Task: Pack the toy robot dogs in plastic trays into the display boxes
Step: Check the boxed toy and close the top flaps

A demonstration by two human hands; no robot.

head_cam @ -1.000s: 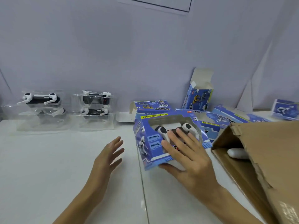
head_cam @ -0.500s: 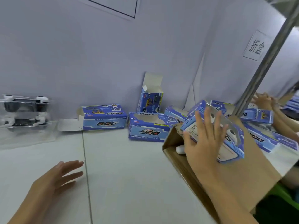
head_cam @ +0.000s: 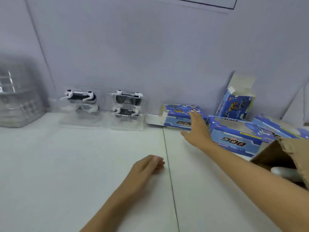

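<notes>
Right hand reaching to the blue box – fingers straight, holding nothing. Left hand resting in front of that box – loosely curled, empty.

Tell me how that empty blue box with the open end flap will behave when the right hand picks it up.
The display box looks like thin card with nothing visible inside, so probably light and easy to crush. Its end flap lies loose and open, likely to flop when lifted. The right hand reaches with fingers spread; a grip across the long sides seems safest.
</notes>
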